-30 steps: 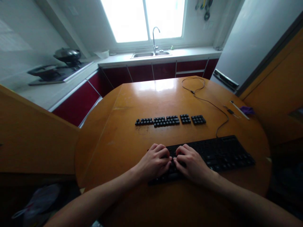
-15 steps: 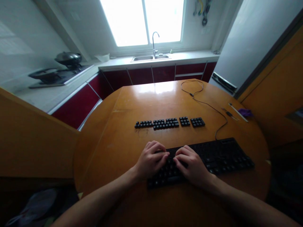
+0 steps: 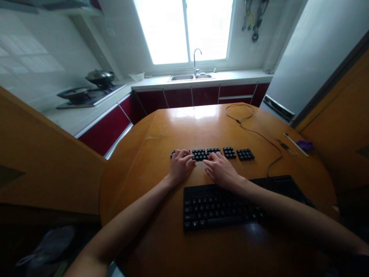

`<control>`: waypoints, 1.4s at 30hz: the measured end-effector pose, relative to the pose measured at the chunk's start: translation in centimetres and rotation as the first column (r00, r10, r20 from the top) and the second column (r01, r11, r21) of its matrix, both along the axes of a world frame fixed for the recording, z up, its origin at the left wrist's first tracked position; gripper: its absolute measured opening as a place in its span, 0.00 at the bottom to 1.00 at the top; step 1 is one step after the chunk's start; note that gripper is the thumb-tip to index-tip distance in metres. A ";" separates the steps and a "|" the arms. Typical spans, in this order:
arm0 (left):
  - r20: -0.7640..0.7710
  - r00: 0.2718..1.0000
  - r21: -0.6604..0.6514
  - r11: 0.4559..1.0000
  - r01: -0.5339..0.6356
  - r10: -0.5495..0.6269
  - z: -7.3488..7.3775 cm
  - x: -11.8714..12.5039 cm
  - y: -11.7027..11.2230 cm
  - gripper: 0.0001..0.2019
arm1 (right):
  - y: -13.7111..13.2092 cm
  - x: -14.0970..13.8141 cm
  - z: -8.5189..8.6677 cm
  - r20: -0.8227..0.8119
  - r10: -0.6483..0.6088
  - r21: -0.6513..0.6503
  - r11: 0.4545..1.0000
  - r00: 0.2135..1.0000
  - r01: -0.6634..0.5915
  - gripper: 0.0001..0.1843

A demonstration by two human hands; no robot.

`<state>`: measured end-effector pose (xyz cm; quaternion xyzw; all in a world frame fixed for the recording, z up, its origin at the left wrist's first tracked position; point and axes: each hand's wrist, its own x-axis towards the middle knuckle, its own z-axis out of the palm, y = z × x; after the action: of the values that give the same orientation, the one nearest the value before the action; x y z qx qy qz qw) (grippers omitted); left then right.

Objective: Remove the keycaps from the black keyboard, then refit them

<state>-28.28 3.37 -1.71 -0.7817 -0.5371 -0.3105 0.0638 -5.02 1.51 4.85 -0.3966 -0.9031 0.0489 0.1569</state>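
A black keyboard [image 3: 213, 221] lies on the wooden table close to me, partly hidden under my right forearm. Beyond it, loose black keycaps stand grouped in a row: a middle block [image 3: 198, 152], a smaller cluster [image 3: 230, 152] and a number-pad cluster [image 3: 245, 154]. My left hand [image 3: 180, 166] is over the left part of this row, its fingers bent but apart and covering some keycaps. At the middle block's front right edge is my right hand [image 3: 220, 169], index finger and thumb apart. No keycap shows between the fingers of either hand.
The keyboard's cable [image 3: 261, 135] runs to the table's far edge and loops there. At right lie a thin white stick [image 3: 296, 145], a small dark-handled tool [image 3: 285, 146] and a purple cloth [image 3: 305, 145]. A sink [image 3: 181, 77] and stove [image 3: 95, 95] stand beyond.
Both hands have moved forward from the keyboard's keys to the row of loose keycaps. More of the keyboard's left half now shows. The view has shifted slightly.
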 end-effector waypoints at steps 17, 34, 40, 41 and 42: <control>0.066 0.987 -0.021 0.989 0.147 -0.146 -1.3 -0.2 -0.1 0.10 | 4.5 -4.0 -2.8 0.134 0.148 0.034 0.988 0.980 -0.153 0.13; 0.320 0.915 -0.119 0.948 0.295 -0.245 2.4 4.2 -5.6 0.05 | -1.2 4.9 -1.4 -0.437 0.033 -0.177 0.977 0.899 -0.122 0.05; 0.358 0.862 -0.234 0.860 0.454 -0.358 3.5 8.4 -9.9 0.03 | -5.5 8.0 -2.2 -0.522 0.025 -0.252 0.950 0.852 -0.183 0.06; 0.357 0.861 -0.242 0.854 0.460 -0.362 3.4 8.7 -10.2 0.03 | -6.0 8.2 -2.4 -0.526 0.028 -0.255 0.948 0.850 -0.189 0.07; 0.352 0.863 -0.251 0.851 0.461 -0.364 3.3 8.9 -10.3 0.03 | -6.4 8.2 -2.6 -0.528 0.028 -0.258 0.947 0.849 -0.192 0.07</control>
<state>-19.35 -6.98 1.54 -0.8244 -0.4019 -0.3353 -0.2152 3.22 -4.88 2.23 -0.3349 -0.8307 0.2997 0.3285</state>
